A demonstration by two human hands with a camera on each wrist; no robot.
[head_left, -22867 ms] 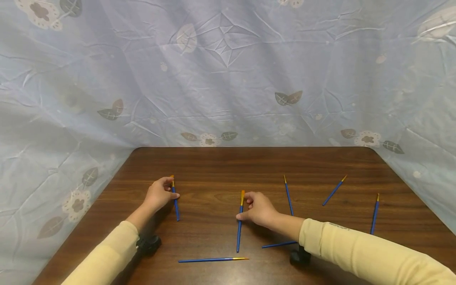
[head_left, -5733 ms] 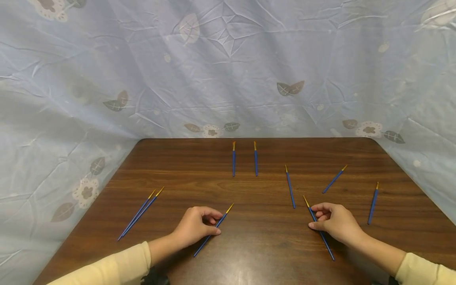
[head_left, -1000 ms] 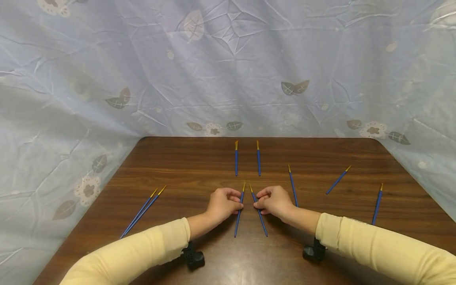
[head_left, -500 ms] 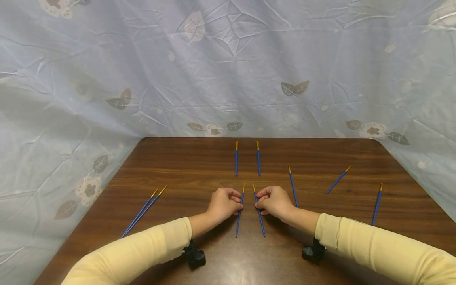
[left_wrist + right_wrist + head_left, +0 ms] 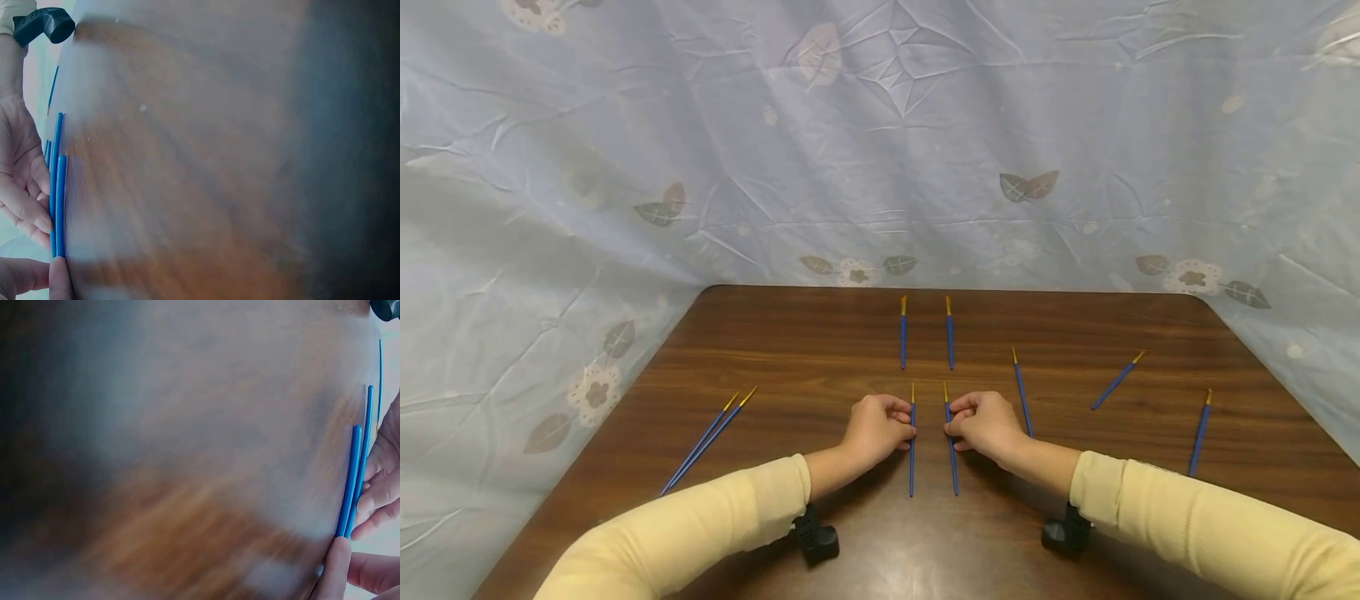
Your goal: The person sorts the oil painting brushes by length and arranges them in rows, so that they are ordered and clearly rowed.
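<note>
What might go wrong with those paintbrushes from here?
The left hand and right hand are close together, so they might bump and knock the left-hand brush or right-hand brush askew. The right forearm partly hides another brush in the head view and might nudge it.

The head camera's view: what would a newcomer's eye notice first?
Probably the left hand, holding a slim blue paintbrush near the middle of the table, and the right hand, holding a second paintbrush alongside. Two more paintbrushes lie beyond them, near the far edge. Behind hangs a pale, leaf-patterned cloth.
</note>
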